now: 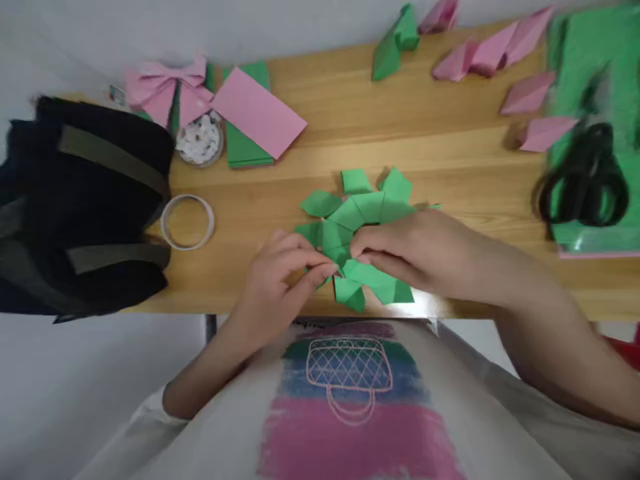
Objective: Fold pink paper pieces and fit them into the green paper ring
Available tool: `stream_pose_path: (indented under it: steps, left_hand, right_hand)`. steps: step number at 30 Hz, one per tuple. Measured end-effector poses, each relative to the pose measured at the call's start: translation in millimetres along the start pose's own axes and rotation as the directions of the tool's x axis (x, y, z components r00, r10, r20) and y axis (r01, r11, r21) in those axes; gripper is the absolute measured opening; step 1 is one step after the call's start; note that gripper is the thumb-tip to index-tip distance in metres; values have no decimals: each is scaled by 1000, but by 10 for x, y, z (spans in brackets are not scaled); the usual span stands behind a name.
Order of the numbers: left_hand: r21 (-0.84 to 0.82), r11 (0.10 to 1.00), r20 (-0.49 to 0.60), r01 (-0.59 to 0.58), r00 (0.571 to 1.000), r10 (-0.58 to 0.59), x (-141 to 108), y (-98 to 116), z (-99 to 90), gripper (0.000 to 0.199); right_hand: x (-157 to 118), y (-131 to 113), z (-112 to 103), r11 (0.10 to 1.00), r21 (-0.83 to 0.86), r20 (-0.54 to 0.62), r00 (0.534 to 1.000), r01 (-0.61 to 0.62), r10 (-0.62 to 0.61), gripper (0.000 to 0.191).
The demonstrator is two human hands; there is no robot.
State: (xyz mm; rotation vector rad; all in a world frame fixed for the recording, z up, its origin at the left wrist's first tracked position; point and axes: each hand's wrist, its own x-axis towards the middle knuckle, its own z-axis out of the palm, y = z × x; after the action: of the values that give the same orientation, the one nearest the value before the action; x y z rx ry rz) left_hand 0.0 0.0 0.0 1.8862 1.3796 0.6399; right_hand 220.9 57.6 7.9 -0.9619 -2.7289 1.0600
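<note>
A ring of folded green paper pieces point(367, 207) lies near the front edge of the wooden table, its pointed tips facing outward. My left hand point(287, 277) pinches the ring's lower left edge between thumb and forefinger. At the ring's right side, my right hand point(410, 250) has its fingers closed on the green paper near the centre; its palm covers part of the ring. The exact folds between my fingertips are hidden.
A roll of tape point(187, 223) and a black bag point(100, 153) are at the left. Behind lie a pink paper stack point(260, 112), a pink bow point(170, 90) and a green folded piece point(395, 45). Black scissors point(584, 183) rest on green sheets point(580, 233) at the right.
</note>
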Motion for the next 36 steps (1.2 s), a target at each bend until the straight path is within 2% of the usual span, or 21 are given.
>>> stream_pose_path:
  steps: [8, 14, 17, 20, 25, 28, 32, 36]
  left_hand:
    - [2, 999, -36, -36, 999, 37, 18, -18, 95, 3]
    - [-32, 998, -63, -45, 997, 43, 28, -55, 159, 5]
    - [-41, 998, -90, -51, 995, 47, 34, -72, 171, 6]
    - [-32, 997, -94, -64, 994, 61, 47, -82, 192, 8]
    - [-9, 996, -128, -89, 988, 88, 73, -88, 238, 10]
    - [4, 994, -141, -105, 984, 105, 80, -87, 253, 10]
    - [119, 988, -195, -95, 974, 118, 65, -52, 265, 5]
    - [210, 974, -252, -83, 958, 136, -38, 15, 245, 5]
  right_hand:
    - [27, -36, -16, 1000, 9, -23, 1000, 13, -13, 23]
    - [17, -74, -16, 999, -32, -34, 999, 11, -12, 25]
    - [27, -128, 10, 993, -84, -41, 996, -80, 77, 30]
    - [71, -251, 32, 951, -210, -31, 974, -226, 224, 30]
    - [119, -446, 36, 773, -488, -78, 903, -405, 423, 28]
    - [86, -475, 5, 710, -574, -115, 899, -407, 422, 32]
    - [-3, -475, -42, 726, -569, -111, 911, -387, 398, 32]
    - [-113, -398, -4, 766, -505, -171, 915, -399, 364, 29]
